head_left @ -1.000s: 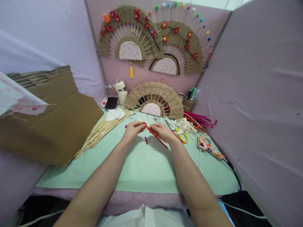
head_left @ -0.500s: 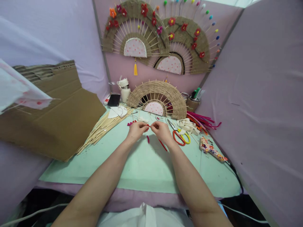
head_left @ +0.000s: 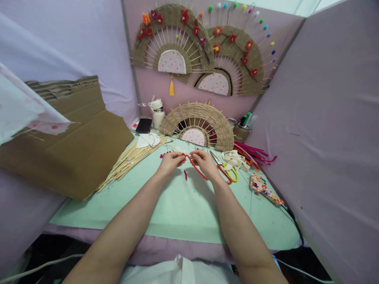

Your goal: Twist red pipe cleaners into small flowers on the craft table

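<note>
A red pipe cleaner (head_left: 197, 170) runs from the fingertips of my left hand (head_left: 172, 161) down in front of my right hand (head_left: 205, 161). My left thumb and fingers are closed on its bent upper end. The right fingers are curled in a pinch at the same strand, close to the left fingertips; the exact contact is small and partly hidden. Below the hands, a short magenta piece of pipe cleaner (head_left: 185, 175) lies on the table. Beside my right wrist are scissors with red and yellow handles (head_left: 233, 174), their blades pointing away from me.
A half-round twine-wrapped fan (head_left: 204, 111) stands behind the hands. Thin sticks (head_left: 122, 165) and cardboard (head_left: 79, 146) are at left. To the right lie fabric scraps (head_left: 235, 159), a pipe cleaner bundle (head_left: 251, 152) and a flower-patterned glue gun (head_left: 265, 189). A bottle (head_left: 158, 114) stands at the back.
The red pipe cleaner has swung up from beneath my right hand and now shows in front of its fingers. Both hands stay close together. The view has shifted slightly.
</note>
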### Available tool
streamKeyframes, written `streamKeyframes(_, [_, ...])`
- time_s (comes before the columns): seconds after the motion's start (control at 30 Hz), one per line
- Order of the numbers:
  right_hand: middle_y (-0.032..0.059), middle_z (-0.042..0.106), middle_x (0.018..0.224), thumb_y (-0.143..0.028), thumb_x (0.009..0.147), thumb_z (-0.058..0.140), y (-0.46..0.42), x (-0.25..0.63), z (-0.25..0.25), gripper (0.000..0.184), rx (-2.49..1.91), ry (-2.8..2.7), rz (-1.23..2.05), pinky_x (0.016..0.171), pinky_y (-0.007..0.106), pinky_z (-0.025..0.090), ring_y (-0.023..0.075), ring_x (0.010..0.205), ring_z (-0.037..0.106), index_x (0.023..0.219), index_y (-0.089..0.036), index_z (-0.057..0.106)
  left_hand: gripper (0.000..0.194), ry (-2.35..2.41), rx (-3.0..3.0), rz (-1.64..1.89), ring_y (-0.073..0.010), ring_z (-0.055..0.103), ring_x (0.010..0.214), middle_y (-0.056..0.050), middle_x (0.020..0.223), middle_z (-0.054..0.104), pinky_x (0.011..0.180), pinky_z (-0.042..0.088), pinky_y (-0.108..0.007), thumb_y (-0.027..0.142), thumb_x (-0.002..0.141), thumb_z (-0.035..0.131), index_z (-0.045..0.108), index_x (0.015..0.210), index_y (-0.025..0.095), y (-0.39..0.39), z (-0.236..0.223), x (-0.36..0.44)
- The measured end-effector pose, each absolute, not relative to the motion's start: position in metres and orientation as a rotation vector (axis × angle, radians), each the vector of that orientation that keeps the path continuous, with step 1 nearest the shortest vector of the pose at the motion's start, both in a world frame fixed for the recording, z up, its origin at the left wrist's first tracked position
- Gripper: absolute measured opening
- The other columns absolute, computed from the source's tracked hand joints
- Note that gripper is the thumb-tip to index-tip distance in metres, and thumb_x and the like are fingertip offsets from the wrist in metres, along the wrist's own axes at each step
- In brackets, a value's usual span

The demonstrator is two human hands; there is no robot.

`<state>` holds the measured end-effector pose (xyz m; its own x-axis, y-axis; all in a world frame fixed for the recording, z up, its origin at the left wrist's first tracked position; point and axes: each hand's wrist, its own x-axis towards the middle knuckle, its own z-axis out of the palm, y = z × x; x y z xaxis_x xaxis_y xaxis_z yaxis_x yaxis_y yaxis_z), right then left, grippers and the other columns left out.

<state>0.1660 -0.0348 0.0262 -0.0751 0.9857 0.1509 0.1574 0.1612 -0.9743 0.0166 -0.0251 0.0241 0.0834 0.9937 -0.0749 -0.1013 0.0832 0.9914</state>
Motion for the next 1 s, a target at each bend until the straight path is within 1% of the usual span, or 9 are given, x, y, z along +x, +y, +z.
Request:
streamKeyframes(0.1, [0.0037,0.063,0.088,-0.031,0.075,0.054,-0.034,0.174,0.031,0.023,-1.096,-1.576,0.982,0.066,0.027,0.046,0.0136,0.074,0.058,0.092,-0.02,0.062,0.025,1.032,1.065,1.119,-0.0105,0.053,0.061,-0.004,0.067,0.063,0.06,0.042,-0.024,0.033,0.056,0.072,0.067,0.069,0.013,-0.026,0.024,0.015])
streamKeyframes(0.2, [0.0038,0.063,0.089,-0.03,0.077,0.056,-0.036,0.178,0.035,0.017,-0.992,-1.783,0.847,0.076,0.03,0.045,0.0156,0.084,0.056,0.089,-0.021,0.065,0.029,1.007,1.052,1.094,-0.0104,0.053,0.061,-0.005,0.067,0.062,0.06,0.042,-0.024,0.034,0.055,0.074,0.067,0.072,0.012,-0.029,0.028,0.016])
streamKeyframes(0.3, [0.0042,0.06,0.089,-0.03,0.079,0.057,-0.036,0.18,0.038,0.012,-0.931,-1.893,0.762,0.083,0.031,0.042,0.0165,0.088,0.054,0.084,-0.021,0.065,0.03,0.997,1.068,1.047,-0.01,0.051,0.057,-0.004,0.063,0.061,0.057,0.041,-0.024,0.035,0.054,0.075,0.067,0.072,0.012,-0.033,0.033,0.016])
streamKeyframes(0.4, [0.0045,0.058,0.087,-0.028,0.08,0.056,-0.035,0.182,0.038,0.009,-0.895,-1.944,0.726,0.082,0.031,0.042,0.0165,0.086,0.053,0.078,-0.021,0.062,0.028,1.029,1.145,1.0,-0.0111,0.051,0.056,-0.003,0.06,0.06,0.055,0.04,-0.024,0.036,0.057,0.073,0.067,0.07,0.012,-0.036,0.036,0.016])
streamKeyframes(0.5, [0.0046,0.056,0.085,-0.024,0.081,0.054,-0.033,0.184,0.035,0.009,-0.876,-2.009,0.654,0.08,0.031,0.041,0.0165,0.085,0.053,0.075,-0.02,0.059,0.024,1.081,1.25,0.977,-0.0119,0.053,0.058,-0.003,0.063,0.063,0.057,0.04,-0.025,0.033,0.059,0.07,0.067,0.07,0.013,-0.035,0.035,0.015])
streamKeyframes(0.7, [0.0036,0.057,0.079,-0.02,0.083,0.048,-0.034,0.185,0.034,0.011,-1.036,-2.108,0.502,0.072,0.028,0.038,0.0157,0.077,0.05,0.076,-0.019,0.057,0.016,1.106,1.341,0.976,-0.0142,0.058,0.062,-0.006,0.067,0.066,0.062,0.044,-0.027,0.028,0.061,0.066,0.068,0.067,0.013,-0.032,0.029,0.016])
streamKeyframes(0.87, [0.0037,0.059,0.079,-0.018,0.083,0.046,-0.037,0.185,0.034,0.014,-1.101,-2.181,0.449,0.07,0.027,0.037,0.0152,0.075,0.051,0.078,-0.018,0.058,0.017,1.122,1.371,0.97,-0.0163,0.06,0.064,-0.006,0.068,0.067,0.063,0.045,-0.028,0.028,0.06,0.067,0.068,0.067,0.013,-0.032,0.027,0.017])
streamKeyframes(1.0, [0.004,0.059,0.079,-0.015,0.082,0.046,-0.038,0.186,0.034,0.014,-1.121,-2.218,0.402,0.068,0.026,0.037,0.0147,0.073,0.051,0.079,-0.017,0.059,0.022,1.09,1.332,0.966,-0.0162,0.06,0.065,-0.006,0.068,0.067,0.065,0.047,-0.028,0.032,0.061,0.068,0.068,0.071,0.012,-0.031,0.023,0.018])
